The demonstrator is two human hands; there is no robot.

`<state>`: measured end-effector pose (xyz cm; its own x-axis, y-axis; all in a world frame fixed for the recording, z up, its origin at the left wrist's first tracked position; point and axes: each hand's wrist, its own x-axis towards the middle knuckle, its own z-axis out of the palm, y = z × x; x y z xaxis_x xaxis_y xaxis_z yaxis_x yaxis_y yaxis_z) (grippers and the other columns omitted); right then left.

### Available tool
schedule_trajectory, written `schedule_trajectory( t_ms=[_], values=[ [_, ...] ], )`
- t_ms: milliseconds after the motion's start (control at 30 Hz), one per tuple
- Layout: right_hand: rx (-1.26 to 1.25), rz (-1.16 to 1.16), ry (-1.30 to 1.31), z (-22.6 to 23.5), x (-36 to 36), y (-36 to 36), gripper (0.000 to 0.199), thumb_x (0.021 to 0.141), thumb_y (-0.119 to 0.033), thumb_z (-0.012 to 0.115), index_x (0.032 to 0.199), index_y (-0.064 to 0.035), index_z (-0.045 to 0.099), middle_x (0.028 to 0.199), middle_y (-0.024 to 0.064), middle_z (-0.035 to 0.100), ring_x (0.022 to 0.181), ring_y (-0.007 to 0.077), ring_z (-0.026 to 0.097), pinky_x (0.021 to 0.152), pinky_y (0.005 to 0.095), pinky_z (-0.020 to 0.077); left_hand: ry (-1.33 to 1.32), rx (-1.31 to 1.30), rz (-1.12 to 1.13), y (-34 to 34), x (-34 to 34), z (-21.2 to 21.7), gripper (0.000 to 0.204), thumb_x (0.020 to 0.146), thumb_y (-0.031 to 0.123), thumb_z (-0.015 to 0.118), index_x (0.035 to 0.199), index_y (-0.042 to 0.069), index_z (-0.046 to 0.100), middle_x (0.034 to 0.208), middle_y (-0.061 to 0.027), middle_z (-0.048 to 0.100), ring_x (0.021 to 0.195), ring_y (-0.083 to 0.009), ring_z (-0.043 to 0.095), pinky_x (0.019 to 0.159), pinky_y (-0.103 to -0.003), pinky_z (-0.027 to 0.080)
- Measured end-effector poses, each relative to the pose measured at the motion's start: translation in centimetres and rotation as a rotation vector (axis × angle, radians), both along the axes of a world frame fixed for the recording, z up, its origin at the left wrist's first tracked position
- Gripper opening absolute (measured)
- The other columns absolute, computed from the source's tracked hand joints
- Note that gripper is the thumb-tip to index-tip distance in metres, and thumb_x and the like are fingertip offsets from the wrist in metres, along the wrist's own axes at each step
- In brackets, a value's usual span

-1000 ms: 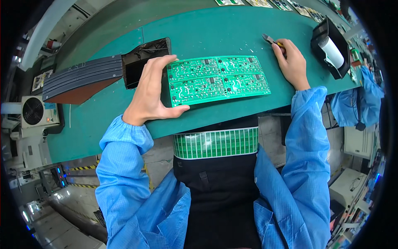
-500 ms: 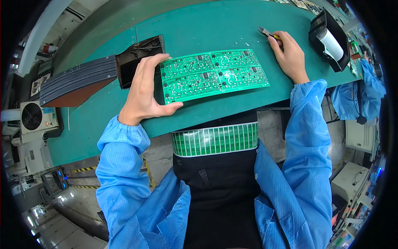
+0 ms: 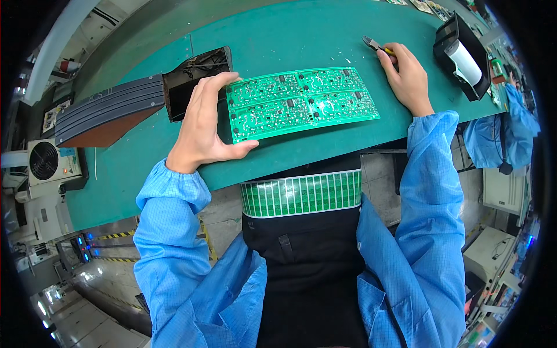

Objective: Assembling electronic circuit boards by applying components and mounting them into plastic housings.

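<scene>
Green and studded with small dark parts, the circuit board panel [image 3: 301,102] lay flat on the teal bench mat [image 3: 301,35], right in front of the person. The left hand [image 3: 202,129] grasped the panel's left edge, fingers over the top corner and thumb under the lower one. The right hand [image 3: 408,77] (well apart, off the panel's far right corner) was curled shut around small cutters [image 3: 374,44]. A black open-ended box [image 3: 194,78] sat just beside the left hand.
</scene>
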<state>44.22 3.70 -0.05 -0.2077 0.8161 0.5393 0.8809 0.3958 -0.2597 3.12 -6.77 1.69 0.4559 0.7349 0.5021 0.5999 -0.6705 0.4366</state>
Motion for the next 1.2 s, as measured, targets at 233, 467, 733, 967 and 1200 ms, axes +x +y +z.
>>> schedule_trajectory(
  t_ms=[233, 467, 733, 967, 1200],
  values=[
    [-0.011, -0.003, 0.023, 0.0, 0.4, 0.2, 0.028, 0.101, -0.033, 0.065, 0.113, -0.0074, 0.068, 0.097, 0.0073, 0.069, 0.084, 0.0206, 0.068, 0.076, 0.0335, 0.0532, -0.024, -0.034, 0.028, 0.1, 0.5, -0.3, 0.102, 0.059, 0.041, 0.089, 0.141, 0.0, 0.045, 0.125, -0.0196, 0.06, 0.116, -0.0369, 0.059, 0.103, -0.046, 0.046],
    [0.166, 0.163, -0.014, 1.7, -0.9, -0.4, 0.027, 0.102, -0.024, 0.064, 0.118, -0.0026, 0.067, 0.118, 0.0162, 0.064, 0.11, 0.0345, 0.063, 0.095, 0.0421, 0.0499, -0.021, 0.045, 0.051, 0.6, -0.3, -0.7, 0.098, 0.066, 0.047, 0.086, 0.141, 0.0, 0.045, 0.118, -0.0205, 0.063, 0.108, -0.0394, 0.059, 0.096, -0.047, 0.046],
    [0.066, 0.59, -0.334, 9.1, -12.5, -9.0, 0.048, 0.082, -0.008, 0.078, 0.126, -0.0035, 0.062, 0.121, 0.0177, 0.066, 0.109, 0.0365, 0.065, 0.094, 0.0431, 0.0514, -0.193, -0.097, 0.193, -0.3, -0.1, -0.5, 0.083, 0.081, 0.055, 0.074, 0.136, 0.002, 0.043, 0.11, -0.0202, 0.062, 0.101, -0.04, 0.06, 0.09, -0.048, 0.047],
    [0.08, 0.672, -0.27, 9.0, -14.0, -6.9, 0.032, 0.083, -0.004, 0.078, 0.111, -0.0037, 0.064, 0.095, 0.0158, 0.069, 0.084, 0.0378, 0.067, 0.071, 0.0423, 0.0512, -0.158, -0.038, 0.366, -2.3, -3.3, 3.0, 0.07, 0.092, 0.055, 0.064, 0.134, 0.001, 0.047, 0.113, -0.0224, 0.063, 0.102, -0.0407, 0.062, 0.093, -0.049, 0.048],
    [-0.286, 0.753, 0.215, 10.5, -21.8, -3.9, 0.02, 0.095, -0.012, 0.073, 0.104, 0.0024, 0.062, 0.078, 0.0124, 0.064, 0.066, 0.0163, 0.056, 0.061, 0.031, 0.0443, -0.397, 0.63, 0.976, -2.8, -22.7, 13.3, 0.033, 0.103, 0.027, 0.06, 0.123, 0.0, 0.061, 0.107, -0.0116, 0.071, 0.097, -0.0202, 0.067, 0.09, -0.034, 0.052]
  ],
)
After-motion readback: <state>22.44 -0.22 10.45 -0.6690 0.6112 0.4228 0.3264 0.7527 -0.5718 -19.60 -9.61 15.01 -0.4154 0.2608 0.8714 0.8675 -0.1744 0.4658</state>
